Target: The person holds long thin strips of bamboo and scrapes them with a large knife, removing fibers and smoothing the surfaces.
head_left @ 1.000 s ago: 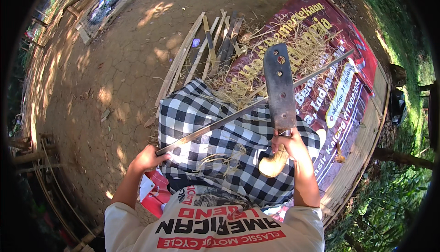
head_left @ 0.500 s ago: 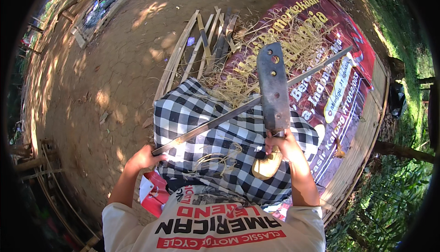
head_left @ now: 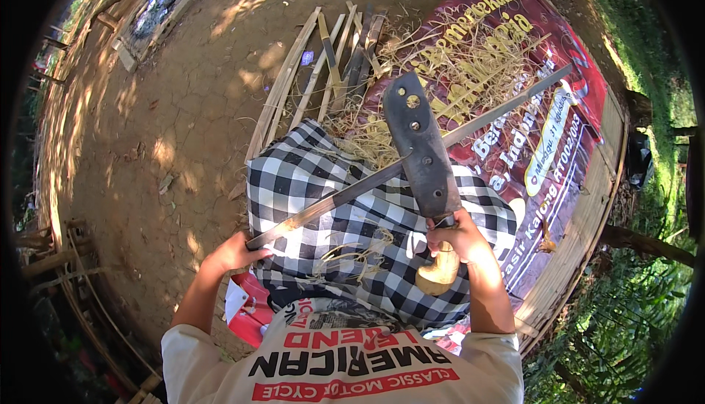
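My left hand (head_left: pixel 236 250) is closed on the near end of a long bamboo strip (head_left: pixel 365 184), which slants up across my lap to the far right. My right hand (head_left: pixel 458 236) grips a machete (head_left: pixel 420 147) by its pale, curved wooden handle (head_left: pixel 438 272). The broad dark blade has several holes and lies across the strip, hiding part of it; whether the edge touches the strip I cannot tell. Beneath both is a black-and-white checked cloth (head_left: pixel 294 176) over my lap, with a few thin shavings (head_left: pixel 356 257) on it.
A dark red printed banner (head_left: pixel 547 187) covers a bamboo platform (head_left: pixel 580 235) at the right, heaped with curly shavings (head_left: pixel 477 59). Several bamboo strips (head_left: pixel 283 88) lie beyond my lap. Bare cracked earth (head_left: pixel 176 117) spreads to the left, and a framed ash bed (head_left: pixel 167 4) is at the far left.
The machete blade has tilted, its tip swinging left while the handle's butt shifts right and slightly nearer. My left hand and the strip stay almost in place.
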Motion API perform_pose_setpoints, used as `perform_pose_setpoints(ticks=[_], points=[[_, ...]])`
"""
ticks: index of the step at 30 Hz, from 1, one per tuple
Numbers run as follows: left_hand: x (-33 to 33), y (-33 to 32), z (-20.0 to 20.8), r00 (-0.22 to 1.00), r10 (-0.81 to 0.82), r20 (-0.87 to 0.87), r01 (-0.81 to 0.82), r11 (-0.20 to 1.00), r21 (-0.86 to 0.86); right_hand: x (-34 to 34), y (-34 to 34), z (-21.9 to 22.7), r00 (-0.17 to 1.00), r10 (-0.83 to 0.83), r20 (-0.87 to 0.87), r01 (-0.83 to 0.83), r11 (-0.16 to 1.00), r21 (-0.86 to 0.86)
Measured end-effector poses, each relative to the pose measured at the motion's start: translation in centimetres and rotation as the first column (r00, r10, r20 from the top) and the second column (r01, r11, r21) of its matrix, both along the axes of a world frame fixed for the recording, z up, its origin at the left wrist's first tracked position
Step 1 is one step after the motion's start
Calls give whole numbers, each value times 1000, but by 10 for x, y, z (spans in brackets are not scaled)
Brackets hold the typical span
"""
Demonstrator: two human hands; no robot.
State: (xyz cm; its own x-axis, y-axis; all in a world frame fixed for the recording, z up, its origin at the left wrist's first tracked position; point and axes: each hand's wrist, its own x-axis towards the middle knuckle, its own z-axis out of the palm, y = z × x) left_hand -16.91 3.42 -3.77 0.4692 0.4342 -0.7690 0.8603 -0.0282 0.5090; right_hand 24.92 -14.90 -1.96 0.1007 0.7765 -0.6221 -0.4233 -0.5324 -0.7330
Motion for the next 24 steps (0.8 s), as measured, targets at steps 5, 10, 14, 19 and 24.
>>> perform_pose_setpoints(ticks=[5,10,14,19,24], points=[[-2,4,-9,991,-39,-130,34,999,-41,13,15,17,970,-226,-92,232,970,69],[-13,-6,-15,975,18,220,-34,997,70,-28,9,-6,997,-54,-60,49,996,-72],[-21,-1,-30,998,-9,63,10,1000,-27,1,8,6,999,-33,4,33,999,1],[-20,-1,-26,998,-17,55,18,1000,-9,-19,17,0,994,-46,-94,41,997,-59],[-12,0,-15,993,32,111,-30,999,-19,-12,11,6,999,-20,-50,18,999,-50]])
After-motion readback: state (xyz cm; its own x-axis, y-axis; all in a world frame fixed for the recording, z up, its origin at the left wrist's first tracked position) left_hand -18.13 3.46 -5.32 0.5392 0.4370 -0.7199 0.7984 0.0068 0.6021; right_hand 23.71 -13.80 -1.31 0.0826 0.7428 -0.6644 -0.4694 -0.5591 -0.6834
